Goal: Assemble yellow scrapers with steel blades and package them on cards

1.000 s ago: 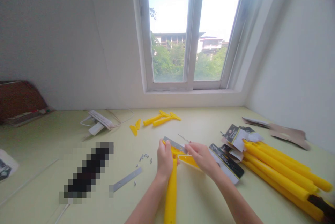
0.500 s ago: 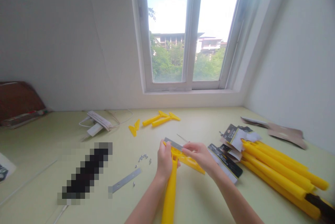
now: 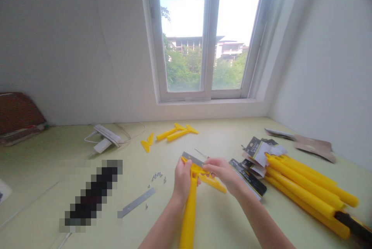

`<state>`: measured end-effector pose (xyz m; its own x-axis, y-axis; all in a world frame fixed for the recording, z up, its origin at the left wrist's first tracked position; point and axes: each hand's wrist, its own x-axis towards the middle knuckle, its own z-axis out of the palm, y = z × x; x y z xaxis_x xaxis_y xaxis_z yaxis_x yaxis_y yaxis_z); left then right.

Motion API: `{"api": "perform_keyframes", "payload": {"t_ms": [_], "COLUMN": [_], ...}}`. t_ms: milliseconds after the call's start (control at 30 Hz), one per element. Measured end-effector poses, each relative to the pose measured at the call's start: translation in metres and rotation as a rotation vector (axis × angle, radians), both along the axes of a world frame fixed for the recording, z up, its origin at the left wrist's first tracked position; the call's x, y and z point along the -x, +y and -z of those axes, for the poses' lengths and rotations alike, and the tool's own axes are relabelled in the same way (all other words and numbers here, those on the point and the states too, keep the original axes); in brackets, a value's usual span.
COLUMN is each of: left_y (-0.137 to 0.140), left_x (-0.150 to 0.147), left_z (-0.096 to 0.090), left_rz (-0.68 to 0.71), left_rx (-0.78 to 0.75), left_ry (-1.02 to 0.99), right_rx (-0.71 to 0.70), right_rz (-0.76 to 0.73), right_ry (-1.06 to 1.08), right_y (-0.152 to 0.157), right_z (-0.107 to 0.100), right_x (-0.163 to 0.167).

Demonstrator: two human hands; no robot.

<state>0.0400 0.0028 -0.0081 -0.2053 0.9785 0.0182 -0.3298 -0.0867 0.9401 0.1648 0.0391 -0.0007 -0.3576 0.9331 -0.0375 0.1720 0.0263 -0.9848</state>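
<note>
Head view, bottom centre: the left hand (image 3: 182, 175) grasps a yellow scraper (image 3: 188, 212) near its head; the right hand's (image 3: 222, 173) bent fingers meet the right end of the metal blade (image 3: 192, 158) along it, though whether they clamp it I cannot tell. Over the last second the yellow plastic piece (image 3: 214, 183) below them has turned more edge-on, suggesting parts being aligned, not yet fastened. Left of centre lie another blade (image 3: 138, 202) and small screws (image 3: 157, 175); farther up, two small yellow scrapers (image 3: 178, 135).
</note>
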Motion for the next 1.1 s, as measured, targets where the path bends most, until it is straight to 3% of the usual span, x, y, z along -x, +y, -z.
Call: {"api": "perform_keyframes", "payload": {"t_ms": [200,367,500,800,1000,1100], "left_y": [0.003,0.009,0.013,0.012,0.012,0.01], "left_x": [0.004,0.014,0.021,0.021,0.009,0.002], "left_z": [0.004,0.009,0.015,0.015,0.02,0.022], "left_rz": [-0.097,-0.191,-0.268,-0.23,-0.149,-0.076], "left_rx": [-0.039,-0.039,-0.018,0.012,0.018,0.001], "left_ry": [0.112,0.091,0.086,0.1,0.106,0.132], "right_rx": [-0.046,-0.471,-0.649,-0.549,-0.504,-0.585], "right_rz": [-0.015,0.115,-0.015,-0.002,0.198,0.236], "right_ry": [-0.073,-0.459,-0.605,-0.678,-0.349,-0.231], "right_y": [0.008,0.01,-0.001,-0.002,-0.002,-0.005], "right_z": [0.001,0.01,0.011,0.015,-0.001,-0.007], "right_x": [-0.006,-0.02,-0.018,-0.012,-0.009,-0.007]}}
